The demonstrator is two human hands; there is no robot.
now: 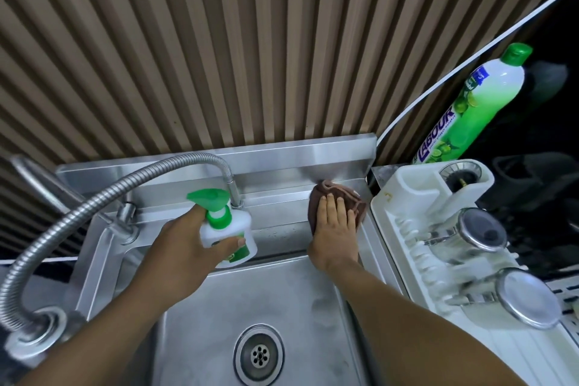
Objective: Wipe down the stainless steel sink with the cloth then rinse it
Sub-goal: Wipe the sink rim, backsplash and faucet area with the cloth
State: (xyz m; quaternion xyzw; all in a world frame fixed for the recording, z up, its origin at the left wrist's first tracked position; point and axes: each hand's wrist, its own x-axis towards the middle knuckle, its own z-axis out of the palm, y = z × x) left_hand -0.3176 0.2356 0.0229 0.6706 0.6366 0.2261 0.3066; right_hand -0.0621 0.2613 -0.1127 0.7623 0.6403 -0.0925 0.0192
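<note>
**Cloth flat on the sink's back ledge, spray bottle in the other hand**

Through the head camera I look down on the brushed stainless steel sink [282, 301], which fills the lower middle of the frame. Its basin looks dull and streaky, with a round perforated drain [259, 254] at the bottom centre. A raised steel ledge and low backsplash run along the back of it, against the brown ribbed wall panel [219, 41].

The crumpled brown cloth [351, 197] lies on that back ledge at its right end, touching the backsplash, right of centre in the frame.

My right hand [336, 229] lies flat on the cloth, palm down, fingers straight and close together, pressing it onto the ledge. The forearm runs in from the lower right across the basin's right rim.

My left hand [185, 247] reaches in from the lower left and grips the white plastic spray bottle with a green trigger head [225, 229], thumb across the front of the body and forefinger up by the trigger. The bottle is just left of the cloth, over the ledge; I cannot tell whether it touches it.

A ribbed flexible metal tap hose [103, 194] arcs from the lower left up to just behind the bottle. At right, beside the sink, is a white plastic dish rack [404, 194], with a tall green-and-white dish liquid bottle [470, 106] behind it.
</note>
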